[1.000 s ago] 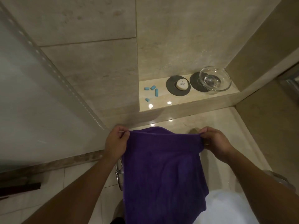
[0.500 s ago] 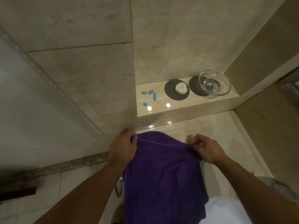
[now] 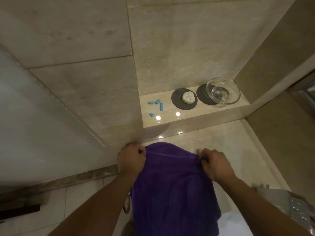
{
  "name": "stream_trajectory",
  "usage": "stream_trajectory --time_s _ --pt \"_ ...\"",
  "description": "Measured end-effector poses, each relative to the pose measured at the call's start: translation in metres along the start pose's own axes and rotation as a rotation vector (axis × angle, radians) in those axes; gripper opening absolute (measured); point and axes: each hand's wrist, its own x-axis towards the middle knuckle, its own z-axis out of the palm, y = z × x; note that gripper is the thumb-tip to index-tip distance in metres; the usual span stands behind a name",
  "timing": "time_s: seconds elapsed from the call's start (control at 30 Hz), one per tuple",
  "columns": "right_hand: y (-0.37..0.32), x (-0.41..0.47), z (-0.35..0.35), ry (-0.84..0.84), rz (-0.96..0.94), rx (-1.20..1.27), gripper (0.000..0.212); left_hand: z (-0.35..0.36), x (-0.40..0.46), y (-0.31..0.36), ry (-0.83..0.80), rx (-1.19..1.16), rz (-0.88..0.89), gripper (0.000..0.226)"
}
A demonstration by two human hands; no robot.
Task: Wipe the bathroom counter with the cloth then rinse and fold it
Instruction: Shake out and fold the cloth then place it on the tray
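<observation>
— two walls of beige stone tile (image 3: 179,48) meet over the polished counter (image 3: 230,147). what's the biggest loose thing?
— purple terry cloth (image 3: 173,188), plush, hanging lengthwise above the counter's near edge. left hand (image 3: 131,160) pinches its top left corner, right hand (image 3: 216,165) pinches the top right, fingers curled on the hem.
— and on the raised ledge (image 3: 187,120)?
— clear glass bowl (image 3: 223,91), round, sitting partly on a dark grey round coaster (image 3: 202,97). beside it a second dark coaster (image 3: 178,103) with a small white heart-shaped soap (image 3: 187,97) on it.
— any writing on the soap?
— something stamped on it, too small to read.
— smallest?
— four little blue cylinders (image 3: 157,106), scattered left of the coasters. can't tell what they are.
</observation>
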Motion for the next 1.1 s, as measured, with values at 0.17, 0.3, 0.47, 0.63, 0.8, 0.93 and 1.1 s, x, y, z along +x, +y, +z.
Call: stream_trajectory --time_s 0.17,0.3,0.47,0.63,0.8,0.93,1.1 --pt "-0.005 -0.003 0.001 0.006 0.034 -0.030 0.020 -0.004 0.005 -0.003 -0.091 -0.183 -0.108 0.007" --pt "-0.005 -0.003 -0.009 0.006 0.148 0.179 0.018 -0.011 0.000 -0.003 -0.113 -0.335 -0.170 0.009" --pt "0.005 -0.014 -0.023 -0.005 0.241 0.247 0.015 -0.030 -0.004 -0.010 -0.176 -0.469 -0.219 0.013" --pt "0.004 -0.035 -0.045 0.019 0.202 0.370 0.019 -0.060 -0.007 -0.006 -0.141 -0.490 -0.159 0.020" --pt "0.000 -0.062 -0.069 0.069 0.172 0.370 0.022 -0.096 -0.017 -0.008 -0.143 -0.416 -0.049 0.027" --pt "-0.006 -0.086 -0.090 0.057 0.092 0.306 0.023 -0.127 -0.031 -0.005 -0.152 -0.362 0.031 0.034" --pt "-0.021 -0.128 -0.117 0.034 -0.059 0.047 0.037 -0.160 -0.060 0.007 -0.175 -0.296 0.140 0.036"
